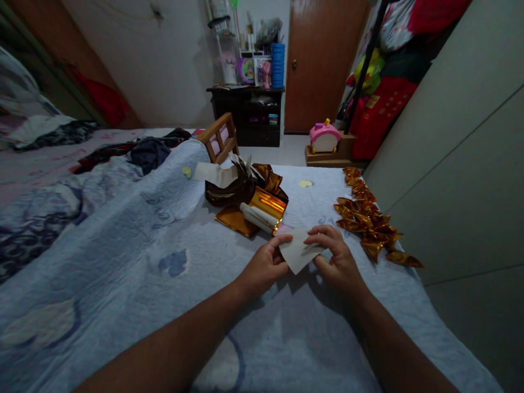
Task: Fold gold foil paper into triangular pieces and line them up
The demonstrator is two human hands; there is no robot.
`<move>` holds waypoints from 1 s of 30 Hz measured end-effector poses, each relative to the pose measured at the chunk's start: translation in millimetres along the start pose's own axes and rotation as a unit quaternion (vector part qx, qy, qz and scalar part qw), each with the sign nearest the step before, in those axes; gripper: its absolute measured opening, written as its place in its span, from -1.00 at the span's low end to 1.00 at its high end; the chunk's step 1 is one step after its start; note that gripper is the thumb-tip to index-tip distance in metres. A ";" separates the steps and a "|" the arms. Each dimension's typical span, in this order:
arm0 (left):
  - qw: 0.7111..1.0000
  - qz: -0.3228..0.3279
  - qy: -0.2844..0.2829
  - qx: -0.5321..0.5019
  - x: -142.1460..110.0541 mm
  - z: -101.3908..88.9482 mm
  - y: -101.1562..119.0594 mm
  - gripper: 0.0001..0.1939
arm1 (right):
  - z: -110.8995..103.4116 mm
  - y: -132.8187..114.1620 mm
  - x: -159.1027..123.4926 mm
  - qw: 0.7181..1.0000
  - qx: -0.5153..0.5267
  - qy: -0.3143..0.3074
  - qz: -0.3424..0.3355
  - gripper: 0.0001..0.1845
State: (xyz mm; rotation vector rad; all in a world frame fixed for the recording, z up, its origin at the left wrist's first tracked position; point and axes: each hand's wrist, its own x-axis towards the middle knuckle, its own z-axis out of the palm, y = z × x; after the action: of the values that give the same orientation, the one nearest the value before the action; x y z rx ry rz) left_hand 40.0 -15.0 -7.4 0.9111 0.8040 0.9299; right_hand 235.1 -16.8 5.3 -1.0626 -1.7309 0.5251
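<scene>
A small sheet of paper (pixel 298 255), its pale side facing me, is held between both hands just above the bed. My left hand (pixel 270 261) pinches its left edge between thumb and fingers. On the other side, my right hand (pixel 333 254) grips the right edge, fingers on top and thumb below. Just beyond the hands lie a stack of gold foil paper (pixel 268 203) and a rolled pale sheet (pixel 260 217). A dark bundle of paper (pixel 229 188) with loose white sheets sits behind them.
Several folded gold foil pieces (pixel 366 215) lie in a row along the bed's right edge, near a pale cabinet (pixel 462 164). A blue quilt (pixel 164 305) covers the bed. Rumpled clothes (pixel 149 153) lie at the left. A wooden rail (pixel 221 139) stands at the far end.
</scene>
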 end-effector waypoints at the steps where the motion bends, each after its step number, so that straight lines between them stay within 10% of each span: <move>1: 1.000 0.007 -0.005 0.017 -0.2 -1.2 -1.5 -0.36 | 0.3 1.7 0.3 1.000 -0.019 -0.009 -0.008 -0.65; 7: 0.945 0.138 -0.015 0.297 -3.5 -8.3 0.7 -0.46 | -1.6 5.9 1.0 0.994 0.024 -0.103 0.019 -0.69; 12: 0.887 0.180 -0.041 0.423 -4.2 -17.2 2.7 -0.13 | -3.0 -4.3 3.1 0.980 0.038 -0.174 0.092 -0.72; 30: 0.934 0.154 0.022 0.321 -9.4 -8.7 8.8 -0.55 | 5.6 -4.3 2.2 0.971 0.044 -0.200 0.123 -0.86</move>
State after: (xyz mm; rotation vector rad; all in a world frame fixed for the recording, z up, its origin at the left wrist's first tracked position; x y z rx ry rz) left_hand 26.1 -18.3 -1.2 1.6270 1.0481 0.9729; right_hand 228.0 -16.5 7.4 -1.1727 -1.9063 1.0223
